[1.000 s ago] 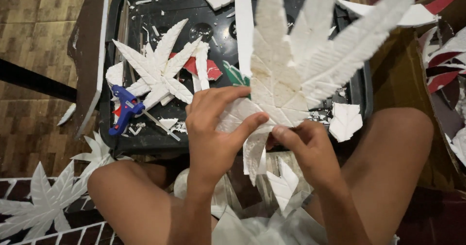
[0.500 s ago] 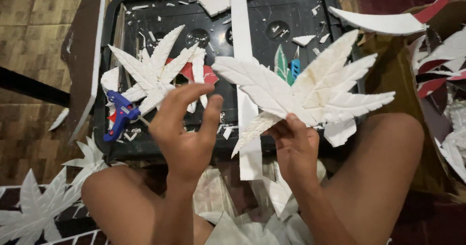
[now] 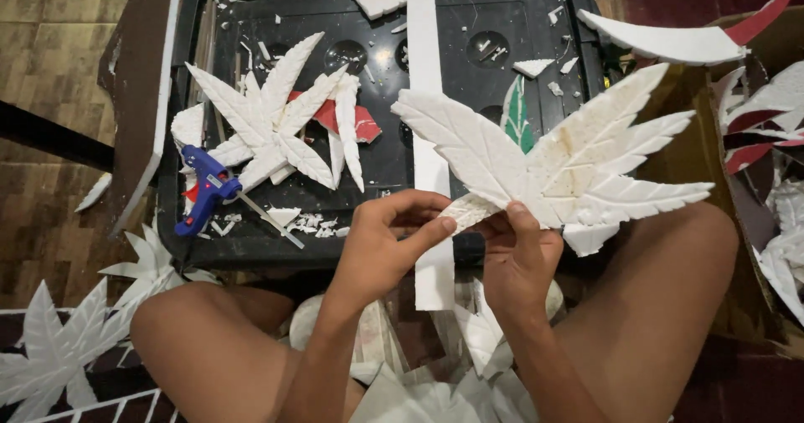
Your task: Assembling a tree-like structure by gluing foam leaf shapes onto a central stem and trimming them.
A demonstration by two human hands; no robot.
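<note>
Head view: the white foam leaf [image 3: 561, 159] hangs above the black tray's [image 3: 180, 130] near-right corner, blades fanning up and right. Its stem end points down-left — pinched by the right hand [image 3: 519, 255], with the left hand [image 3: 385, 239] fingertips closing on it from the left.

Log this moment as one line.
left hand: pinching leaf stem | right hand: holding white foam leaf | glue gun: on black tray
</note>
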